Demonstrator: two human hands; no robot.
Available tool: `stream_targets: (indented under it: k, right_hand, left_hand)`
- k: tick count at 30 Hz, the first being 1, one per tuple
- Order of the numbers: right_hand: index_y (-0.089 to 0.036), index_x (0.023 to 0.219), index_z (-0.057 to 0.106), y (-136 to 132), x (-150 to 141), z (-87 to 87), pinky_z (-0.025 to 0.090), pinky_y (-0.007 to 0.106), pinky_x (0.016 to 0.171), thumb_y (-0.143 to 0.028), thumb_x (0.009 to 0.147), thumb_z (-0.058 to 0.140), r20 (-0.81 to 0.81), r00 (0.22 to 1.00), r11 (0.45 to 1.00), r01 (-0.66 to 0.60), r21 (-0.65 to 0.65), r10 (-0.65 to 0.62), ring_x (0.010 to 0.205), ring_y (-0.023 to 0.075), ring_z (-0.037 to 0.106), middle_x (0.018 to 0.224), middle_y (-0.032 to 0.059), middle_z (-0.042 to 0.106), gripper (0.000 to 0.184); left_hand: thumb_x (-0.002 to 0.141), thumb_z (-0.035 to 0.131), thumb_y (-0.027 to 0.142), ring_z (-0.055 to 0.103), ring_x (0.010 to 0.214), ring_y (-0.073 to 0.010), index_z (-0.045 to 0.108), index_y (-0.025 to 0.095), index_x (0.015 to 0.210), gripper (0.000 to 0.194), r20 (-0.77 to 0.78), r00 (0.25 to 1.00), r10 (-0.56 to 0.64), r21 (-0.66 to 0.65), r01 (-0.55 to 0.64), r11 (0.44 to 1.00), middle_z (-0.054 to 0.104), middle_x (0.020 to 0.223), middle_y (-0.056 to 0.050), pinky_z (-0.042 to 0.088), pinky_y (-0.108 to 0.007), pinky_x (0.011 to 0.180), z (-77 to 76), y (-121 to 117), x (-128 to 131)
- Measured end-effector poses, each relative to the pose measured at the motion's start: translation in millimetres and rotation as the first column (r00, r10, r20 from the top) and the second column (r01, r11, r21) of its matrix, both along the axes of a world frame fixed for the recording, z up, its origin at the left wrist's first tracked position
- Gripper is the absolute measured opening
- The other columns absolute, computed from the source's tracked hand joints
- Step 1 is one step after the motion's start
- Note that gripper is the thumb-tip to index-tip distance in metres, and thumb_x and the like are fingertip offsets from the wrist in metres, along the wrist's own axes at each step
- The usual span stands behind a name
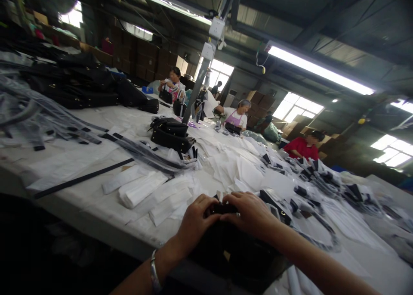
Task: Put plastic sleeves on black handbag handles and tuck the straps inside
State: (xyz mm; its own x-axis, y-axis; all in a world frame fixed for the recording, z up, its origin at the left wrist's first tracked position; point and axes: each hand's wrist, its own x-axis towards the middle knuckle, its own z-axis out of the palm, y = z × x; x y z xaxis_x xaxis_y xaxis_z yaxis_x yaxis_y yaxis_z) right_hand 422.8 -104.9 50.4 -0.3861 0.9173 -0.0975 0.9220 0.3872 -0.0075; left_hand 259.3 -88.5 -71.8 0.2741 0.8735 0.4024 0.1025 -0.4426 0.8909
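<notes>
A black handbag (pixel 238 256) is at the table's near edge, below my hands and partly in shadow. My left hand (pixel 198 219), with a silver bracelet on the wrist, has its fingers and thumb closed on the bag's top edge. From the other side my right hand (pixel 247 211) grips the same edge, its thumb close to my left thumb. What lies under the fingertips is mostly hidden. Folded white paper bundles (pixel 142 187) lie just left of my hands. Right of them is a dark piece with a gold-coloured ring (pixel 274 204).
Black bags (pixel 171 133) are stacked mid-table, with a larger black heap (pixel 80 82) at the far left. Plastic-wrapped straps (pixel 145 153) cross the white table (pixel 87 191). A slanted pole (pixel 198 88) carries sockets. Several co-workers sit along the far side, one in red (pixel 303 147).
</notes>
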Motion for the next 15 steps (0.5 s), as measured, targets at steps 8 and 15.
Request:
stream_targets:
  k: [8,15]
  right_hand:
    - [-0.022,0.102,0.067,-4.6,-2.8,10.3,0.032,0.045,0.106,-0.030,0.075,0.080,0.018,0.995,0.992,-0.101,-0.077,0.103,0.098,0.0260,0.065,0.097,0.0047,0.072,0.031]
    - [-0.023,0.099,0.068,-1.1,-5.9,13.5,0.030,0.039,0.110,-0.020,0.077,0.073,-0.058,0.972,0.961,-0.235,-0.145,0.229,0.094,0.0205,0.065,0.094,0.0021,0.072,0.023]
  left_hand:
    - [0.071,0.074,0.025,0.055,0.069,-0.0152,0.064,0.017,0.077,0.014,0.031,0.989,-0.146,-0.209,0.149,0.967,0.061,0.073,0.002,0.039,-0.024,0.063,9.4,1.9,-7.9]
    - [0.081,0.063,0.037,0.048,0.070,-0.0143,0.057,0.016,0.076,0.023,0.201,0.939,-0.278,-0.334,0.332,0.882,0.052,0.070,0.003,0.036,-0.024,0.064,9.1,-0.3,-24.9]
